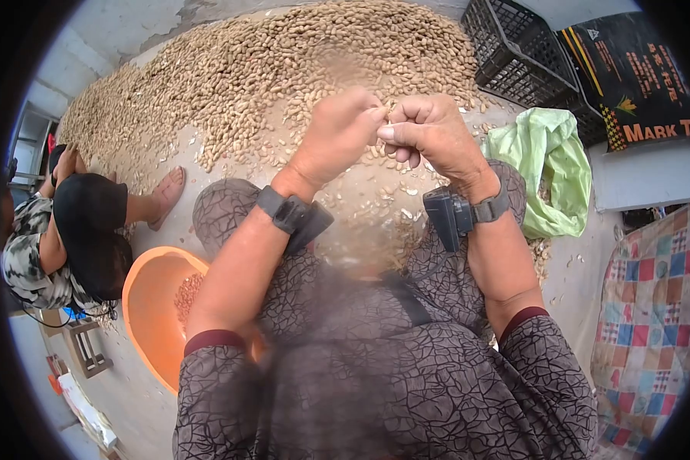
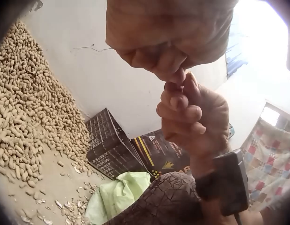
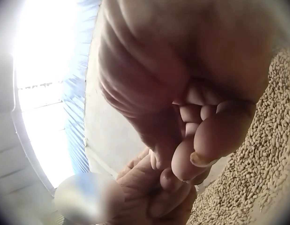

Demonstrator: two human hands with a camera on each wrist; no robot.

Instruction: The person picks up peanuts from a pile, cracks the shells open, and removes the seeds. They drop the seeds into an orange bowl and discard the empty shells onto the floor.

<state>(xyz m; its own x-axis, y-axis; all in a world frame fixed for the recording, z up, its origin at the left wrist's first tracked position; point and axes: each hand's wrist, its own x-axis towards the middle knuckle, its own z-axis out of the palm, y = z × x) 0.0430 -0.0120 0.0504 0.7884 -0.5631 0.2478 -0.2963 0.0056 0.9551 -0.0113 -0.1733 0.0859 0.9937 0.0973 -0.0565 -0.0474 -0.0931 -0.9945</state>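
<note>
My left hand (image 1: 333,136) and right hand (image 1: 441,138) meet at the fingertips above the floor, with a peanut (image 1: 389,115) pinched between them. Fingers cover most of it. In the left wrist view the left hand (image 2: 170,35) is above the right hand (image 2: 199,117). Curled fingers of the right hand (image 3: 182,70) fill much of the right wrist view, the left hand (image 3: 149,199) below. A large pile of unshelled peanuts (image 1: 284,65) spreads in front, and shell pieces (image 1: 383,184) lie scattered beneath the hands.
An orange basin (image 1: 147,307) holding reddish kernels (image 1: 186,297) stands left of my legs. Another person (image 1: 92,222) sits at far left. Rightward are a green bag (image 1: 540,169), a black crate (image 1: 514,61), a black printed sack (image 1: 636,84) and a patchwork cloth (image 1: 648,307).
</note>
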